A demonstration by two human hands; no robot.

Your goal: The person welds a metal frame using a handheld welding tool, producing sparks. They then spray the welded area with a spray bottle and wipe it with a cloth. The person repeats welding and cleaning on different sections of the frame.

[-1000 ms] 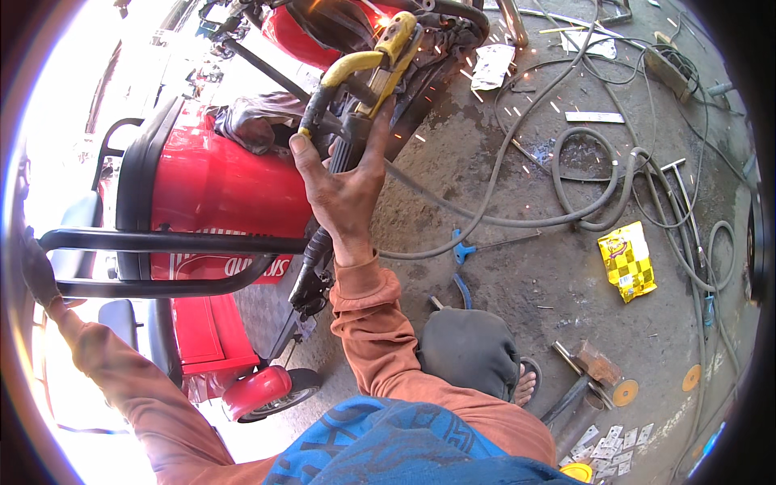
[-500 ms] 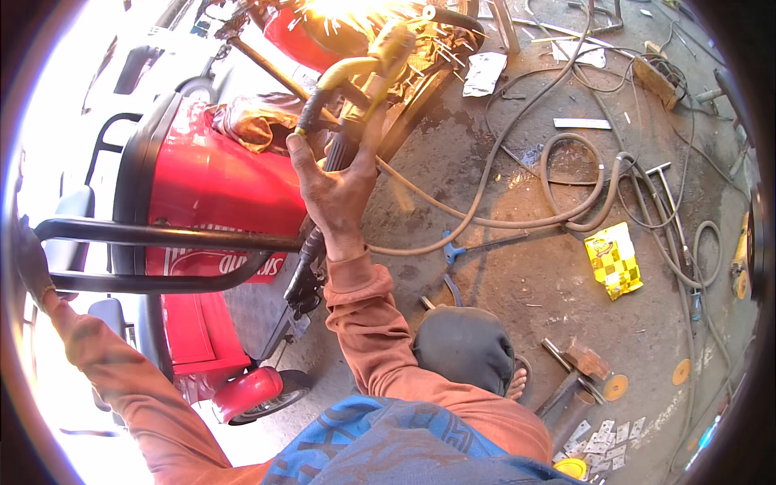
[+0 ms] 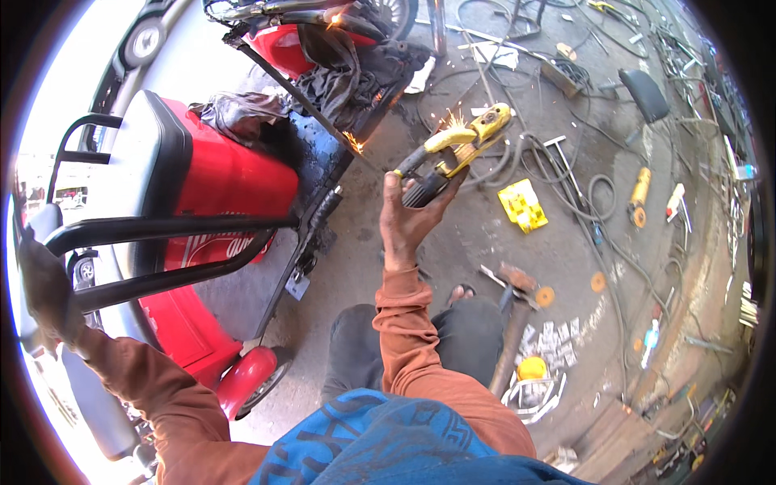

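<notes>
Head view: right hand (image 3: 412, 222) is wrapped round the black grip of a yellow-and-black electrode holder (image 3: 477, 137), thumb up against the end of its lever. Holder sits to the right of the red vehicle (image 3: 234, 174), well apart from it, nose angled up and away. Left hand (image 3: 48, 279) is at the vehicle's left side, at the outer end of its black tube rail (image 3: 174, 230); blurred and dark, so can't tell whether the fingers grip or just rest.

Sparks: one orange burst (image 3: 353, 144) right of the vehicle's red body, by the lower end of a dark bar (image 3: 299, 93); another just above the holder. Grey cloth (image 3: 242, 109) is bunched on the vehicle's upper edge.

Floor, all right of the vehicle: yellow packet (image 3: 523, 205) and looped cables (image 3: 558, 170) beyond the holder; yellow power tool (image 3: 640, 194) farther out. Lower right of the vehicle: hammer (image 3: 517, 279) with an orange disc (image 3: 544, 297) beside its head, loose metal plates (image 3: 554, 343), round yellow lid (image 3: 532, 369). Blue-and-white bottle (image 3: 651, 339) lies farther right again.
</notes>
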